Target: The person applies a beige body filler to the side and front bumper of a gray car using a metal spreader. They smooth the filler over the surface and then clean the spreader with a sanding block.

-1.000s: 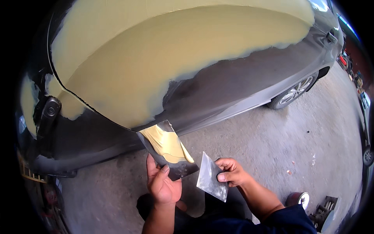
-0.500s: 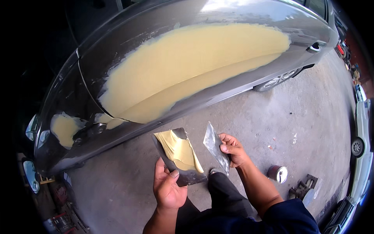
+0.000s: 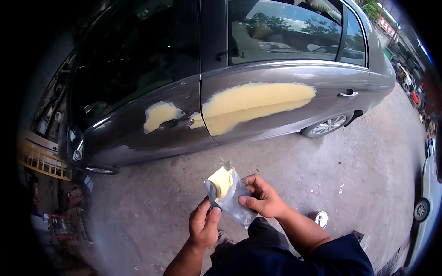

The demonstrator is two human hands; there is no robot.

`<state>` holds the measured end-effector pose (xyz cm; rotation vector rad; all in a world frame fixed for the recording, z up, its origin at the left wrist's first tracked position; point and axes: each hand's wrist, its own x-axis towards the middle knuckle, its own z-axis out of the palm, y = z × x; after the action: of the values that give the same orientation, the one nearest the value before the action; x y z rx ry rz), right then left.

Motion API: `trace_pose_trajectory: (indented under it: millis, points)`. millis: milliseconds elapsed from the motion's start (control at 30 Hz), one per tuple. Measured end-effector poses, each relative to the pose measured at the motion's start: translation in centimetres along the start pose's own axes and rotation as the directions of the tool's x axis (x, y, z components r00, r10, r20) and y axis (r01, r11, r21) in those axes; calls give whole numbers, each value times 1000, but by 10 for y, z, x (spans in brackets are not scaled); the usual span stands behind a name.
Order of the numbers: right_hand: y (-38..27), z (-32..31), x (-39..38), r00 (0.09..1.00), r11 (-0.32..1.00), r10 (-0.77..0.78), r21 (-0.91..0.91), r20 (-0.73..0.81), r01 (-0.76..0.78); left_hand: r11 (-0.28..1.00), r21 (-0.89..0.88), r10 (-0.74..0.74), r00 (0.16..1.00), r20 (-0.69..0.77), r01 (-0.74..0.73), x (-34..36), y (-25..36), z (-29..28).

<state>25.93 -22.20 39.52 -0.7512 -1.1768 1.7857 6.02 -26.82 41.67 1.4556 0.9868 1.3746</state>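
Observation:
In front of my body, my left hand (image 3: 204, 224) grips a dark flat plate (image 3: 212, 192) by its lower edge, thumb on top. Pale yellow body filler (image 3: 221, 180) lies on this plate in a thick smear. My right hand (image 3: 261, 198) pinches a thin grey metal spreader (image 3: 237, 208) between thumb and fingers. The spreader overlaps the plate and lies against the filler, covering part of both. Beyond my hands, a broad yellow filler patch (image 3: 258, 102) covers much of the grey car's rear door. A smaller patch (image 3: 160, 115) sits on the front door near its handle.
The grey car (image 3: 285, 76) stands across the far side, its rear wheel (image 3: 328, 125) at the right. An open can (image 3: 321, 219) stands on the concrete floor (image 3: 294, 161) to my right. A pale car (image 3: 426, 198) is at the far right, a yellow rack (image 3: 43, 161) at the left.
My hands have come together; the right one has brought the spreader onto the plate and filler. The view has lifted and shifted, so more of the car and its windows shows.

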Motion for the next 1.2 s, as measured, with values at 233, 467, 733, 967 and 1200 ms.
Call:
trace_pose_trajectory:
  millis: [233, 467, 733, 967, 1200]
  points:
    - [-23, 73, -46, 977, 977, -213, -6, 27, 213, 873, 448, 148, 980, 136, -194, -68, 36, -66]
    - [-66, 128, -83, 747, 701, -372, -361, 551, 615, 864, -452, -195, 975, 104, 220, -130, 31, -100]
    - [-48, 68, -128, 881, 349, -101, -813, 463, 467, 860, -469, -146, 978, 151, 201, -146, 55, -49]
    - [13, -1, -196, 988, 632, -141, -774, -60, 43, 857, -497, -226, 967, -117, 140, -157, 68, 7]
    - [62, -36, -231, 979, 651, 122, -732, -161, -201, 878, -455, -344, 855, -387, 147, -219, 69, 18]
